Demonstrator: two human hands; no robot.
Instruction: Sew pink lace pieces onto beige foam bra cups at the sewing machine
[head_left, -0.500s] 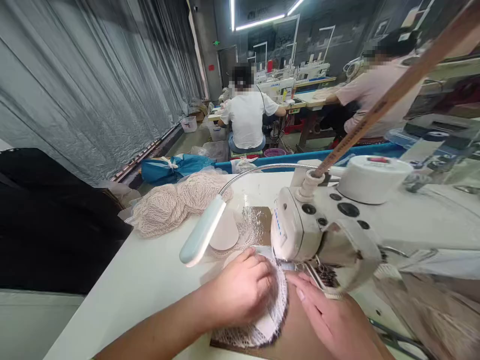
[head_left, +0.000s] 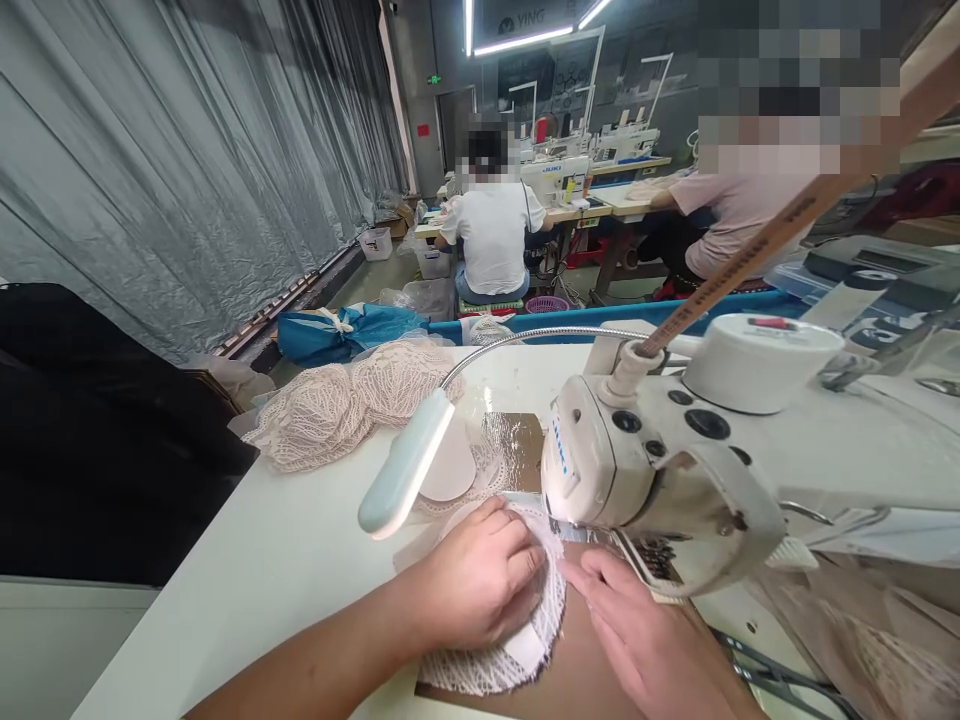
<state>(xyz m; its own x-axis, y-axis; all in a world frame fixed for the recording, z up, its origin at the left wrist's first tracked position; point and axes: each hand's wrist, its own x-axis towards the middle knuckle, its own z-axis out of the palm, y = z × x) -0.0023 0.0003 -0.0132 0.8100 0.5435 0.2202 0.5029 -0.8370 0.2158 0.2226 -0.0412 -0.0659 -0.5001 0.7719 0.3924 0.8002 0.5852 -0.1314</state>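
A round white lace piece, shaped like a bra cup, lies on the brown sheet beside the needle end of a white sewing machine. My left hand bends its fingers down over the lace piece and grips it; the fingertips are partly hidden. On the other side, my right hand has its index finger stretched to the lace edge, just in front of the machine head. The needle area is too small to make out. A smooth pale cup rests on more lace behind my left hand.
A lamp on a bent metal neck hangs over the table. Bundled lace cups lie at the back left. A thread cone stands on the machine; scissors lie at right. Two people sit at machines ahead.
The lace piece has shifted slightly left, away from the machine. My right index finger has moved left to its edge. My left hand stays on the piece.
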